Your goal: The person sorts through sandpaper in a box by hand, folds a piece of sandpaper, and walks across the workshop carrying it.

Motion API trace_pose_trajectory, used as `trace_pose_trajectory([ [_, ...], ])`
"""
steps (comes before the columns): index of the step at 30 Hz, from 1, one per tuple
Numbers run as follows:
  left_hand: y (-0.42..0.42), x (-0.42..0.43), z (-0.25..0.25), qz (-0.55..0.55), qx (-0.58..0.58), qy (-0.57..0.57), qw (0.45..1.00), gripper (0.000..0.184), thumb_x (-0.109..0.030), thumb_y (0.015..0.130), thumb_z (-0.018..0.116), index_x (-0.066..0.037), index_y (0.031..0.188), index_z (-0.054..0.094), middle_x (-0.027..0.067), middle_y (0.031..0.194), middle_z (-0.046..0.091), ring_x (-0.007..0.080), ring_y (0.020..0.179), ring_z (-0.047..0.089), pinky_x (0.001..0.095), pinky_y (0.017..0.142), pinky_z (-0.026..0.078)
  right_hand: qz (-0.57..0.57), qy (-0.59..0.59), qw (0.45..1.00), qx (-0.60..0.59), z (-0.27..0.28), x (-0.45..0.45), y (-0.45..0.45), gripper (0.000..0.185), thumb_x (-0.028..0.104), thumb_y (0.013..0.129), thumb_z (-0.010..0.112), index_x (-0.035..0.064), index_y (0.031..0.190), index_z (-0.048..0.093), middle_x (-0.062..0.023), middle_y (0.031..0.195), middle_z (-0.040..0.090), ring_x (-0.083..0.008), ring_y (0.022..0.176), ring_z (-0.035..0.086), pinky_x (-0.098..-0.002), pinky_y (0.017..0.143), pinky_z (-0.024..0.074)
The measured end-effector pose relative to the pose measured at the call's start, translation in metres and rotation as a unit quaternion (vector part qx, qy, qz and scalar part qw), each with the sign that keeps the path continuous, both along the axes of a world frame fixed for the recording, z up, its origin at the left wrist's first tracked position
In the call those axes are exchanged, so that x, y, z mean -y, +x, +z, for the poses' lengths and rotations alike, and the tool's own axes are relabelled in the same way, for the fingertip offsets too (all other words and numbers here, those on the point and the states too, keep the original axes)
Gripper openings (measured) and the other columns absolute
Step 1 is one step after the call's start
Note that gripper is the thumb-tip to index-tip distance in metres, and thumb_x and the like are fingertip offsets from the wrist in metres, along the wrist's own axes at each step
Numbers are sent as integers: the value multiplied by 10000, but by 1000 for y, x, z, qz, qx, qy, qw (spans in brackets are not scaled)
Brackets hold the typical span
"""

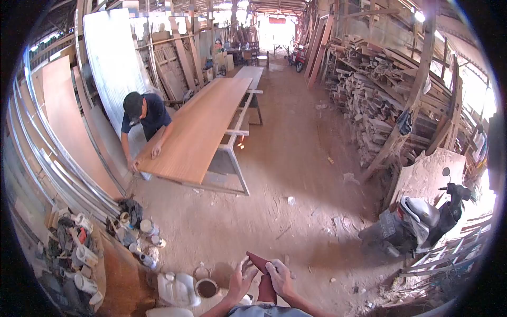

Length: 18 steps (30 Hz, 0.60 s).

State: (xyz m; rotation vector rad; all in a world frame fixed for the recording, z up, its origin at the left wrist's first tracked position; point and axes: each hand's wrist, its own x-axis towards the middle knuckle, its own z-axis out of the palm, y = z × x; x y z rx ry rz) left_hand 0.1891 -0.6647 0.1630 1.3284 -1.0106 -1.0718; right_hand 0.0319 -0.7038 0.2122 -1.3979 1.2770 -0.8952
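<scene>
Low in the head view, a dark red sheet of sandpaper [266, 289] is between my two hands, bent so that one corner sticks up and a strip hangs below. My left hand [242, 278] has its fingers curled at the sheet's left edge. My right hand [281, 277] grips the sheet from the other side, with the thumb across it. The underside of the sheet and some fingertips are hidden. Just left of my left hand stand an open can with dark contents [206, 288] and a white plastic jug [178, 289].
Ahead, another person [145, 116] leans over a long wooden panel [203, 127] on a metal-legged stand [235, 166]. Paint cans [149, 227] stand at the left. Stacked scrap wood [364, 95] and a parked motorbike [417, 216] line the right. Litter dots the dirt floor [285, 211].
</scene>
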Motion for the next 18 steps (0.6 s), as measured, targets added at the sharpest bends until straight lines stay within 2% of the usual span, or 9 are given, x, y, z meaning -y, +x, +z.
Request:
trace_pose_trajectory([
  [1, 11, 25, -1, -2, 4, -8, 1000, 664, -201, 925, 723, 37, 1446, 386, 237, 1379, 565, 287, 1272, 582, 390, 1042, 478, -2, -8, 1000, 4, -6, 23, 14, 288, 261, 1019, 565, -19, 1020, 632, -78, 779, 582, -129, 757, 530, -310, 697, 456],
  [3, 35, 76, 4, 31, 50, -19, 998, 649, -211, 918, 735, 39, 1418, 404, 239, 1359, 579, 292, 1260, 593, 393, 1038, 481, 2, -46, 998, 45, -10, 70, 45, 263, 229, 1038, 541, -11, 990, 637, -24, 812, 579, -96, 783, 527, -273, 695, 453],
  [5, 59, 133, 12, 27, 63, -45, 997, 635, -244, 911, 749, 38, 1384, 434, 231, 1323, 604, 297, 1239, 609, 393, 1024, 490, -12, -48, 997, 54, -7, 122, 65, 257, 227, 1034, 545, -8, 991, 638, -23, 817, 583, -99, 785, 530, -273, 701, 456],
  [7, 81, 189, 40, -33, 137, 6, 990, 682, -305, 889, 772, 36, 1380, 444, 215, 1304, 621, 294, 1221, 620, 388, 1009, 504, -28, -46, 997, 62, 5, 172, 77, 250, 226, 1031, 549, -4, 993, 640, -23, 821, 587, -101, 787, 532, -273, 706, 458],
  [9, 90, 251, 48, -65, 148, -29, 986, 703, -328, 876, 781, 34, 1379, 448, 207, 1299, 626, 288, 1212, 625, 386, 1000, 512, -33, -23, 998, 52, 14, 213, 77, 302, 257, 1012, 571, -26, 1071, 660, -81, 866, 652, -136, 832, 587, -298, 777, 489],
  [11, 92, 294, 49, -100, 158, -49, 981, 725, -350, 864, 791, 32, 1379, 451, 198, 1295, 630, 281, 1204, 630, 384, 992, 520, -43, -10, 996, 75, 12, 249, 73, 304, 253, 1009, 577, -21, 1110, 662, -69, 886, 662, -142, 845, 594, -303, 791, 493],
  [13, 84, 346, 59, -135, 151, 5, 979, 728, -358, 854, 797, 22, 1378, 463, 189, 1283, 638, 272, 1195, 635, 379, 979, 532, -42, -37, 994, 94, 15, 289, 67, 334, 266, 996, 603, -13, 1173, 653, -53, 907, 677, -147, 853, 603, -308, 802, 497],
  [14, 80, 373, 40, -137, 148, -18, 979, 696, -341, 863, 790, 14, 1373, 478, 181, 1274, 644, 263, 1187, 640, 376, 974, 535, -39, -12, 986, 162, 16, 307, 66, 409, 310, 975, 639, -18, 1218, 638, -37, 892, 672, -146, 831, 602, -316, 801, 500],
  [18, 48, 464, 28, -122, 122, -49, 984, 622, -296, 877, 778, 17, 1344, 512, 177, 1248, 659, 255, 1159, 654, 368, 961, 540, -18, -10, 997, 69, -29, 398, 28, 413, 327, 973, 646, 1, 1226, 644, -33, 913, 677, -141, 843, 602, -310, 805, 499],
])
